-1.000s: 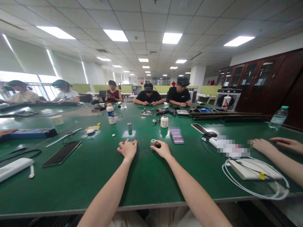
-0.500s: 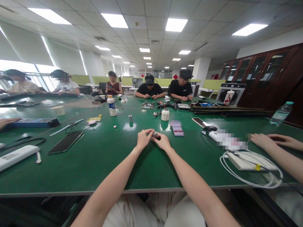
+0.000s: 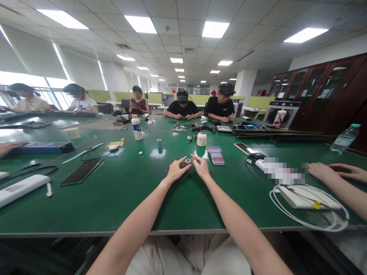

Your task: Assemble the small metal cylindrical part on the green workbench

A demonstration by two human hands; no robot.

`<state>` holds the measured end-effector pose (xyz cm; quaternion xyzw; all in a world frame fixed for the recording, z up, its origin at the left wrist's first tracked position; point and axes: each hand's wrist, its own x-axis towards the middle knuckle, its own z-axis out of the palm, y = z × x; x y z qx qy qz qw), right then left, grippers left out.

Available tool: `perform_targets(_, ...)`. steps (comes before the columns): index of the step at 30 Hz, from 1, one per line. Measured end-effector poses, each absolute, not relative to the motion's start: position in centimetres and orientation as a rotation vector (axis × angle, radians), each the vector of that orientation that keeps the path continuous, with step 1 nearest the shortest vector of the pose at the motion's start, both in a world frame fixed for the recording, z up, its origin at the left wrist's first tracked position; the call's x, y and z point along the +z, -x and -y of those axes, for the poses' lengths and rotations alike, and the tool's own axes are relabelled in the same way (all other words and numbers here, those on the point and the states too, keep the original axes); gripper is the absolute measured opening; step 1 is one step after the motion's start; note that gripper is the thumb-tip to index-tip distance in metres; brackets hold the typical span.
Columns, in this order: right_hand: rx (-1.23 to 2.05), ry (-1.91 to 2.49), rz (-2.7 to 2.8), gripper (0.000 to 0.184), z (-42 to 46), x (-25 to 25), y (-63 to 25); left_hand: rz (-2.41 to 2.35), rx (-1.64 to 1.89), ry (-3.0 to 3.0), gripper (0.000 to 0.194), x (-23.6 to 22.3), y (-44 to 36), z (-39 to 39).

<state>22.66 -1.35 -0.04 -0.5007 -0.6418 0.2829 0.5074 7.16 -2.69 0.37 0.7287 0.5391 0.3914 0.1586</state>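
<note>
Now pinching metal cylinder point(image 3: 187, 161) with left hand point(image 3: 174, 170), so one-handed support only. Just let go with right hand point(image 3: 201, 167), part-open beside it, empty.

Head-height view, forward and down over table point(image 3: 114, 206)

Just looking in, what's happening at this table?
The left hand curls around a small metal part; whether it grips the part is hard to tell. The right hand is open close beside it. Farther off, a metal cylinder stands on the green table, left of a white jar.
</note>
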Motion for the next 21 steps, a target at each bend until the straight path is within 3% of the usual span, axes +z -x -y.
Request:
perform_targets(5,0.566,1.195,1.675,0.021,1.2,0.8,-22.1,-1.608,1.080,-2.158,0.035,0.1,-7.3,2.9)
perform_targets(10,0.546,1.234,1.535,0.029,-0.1,1.0,-23.7,-1.681,1.066,-2.173,0.037,0.3,-7.4,3.1)
perform_targets(15,0.654,1.502,1.807,0.014,-0.3,0.3,-27.5,-1.706,1.043,-2.198,0.039,0.6,-7.5,3.4)
perform_targets(21,0.613,1.683,1.931,0.037,0.2,0.1,-28.5,-1.689,1.083,-2.167,0.040,0.2,-7.5,3.3)
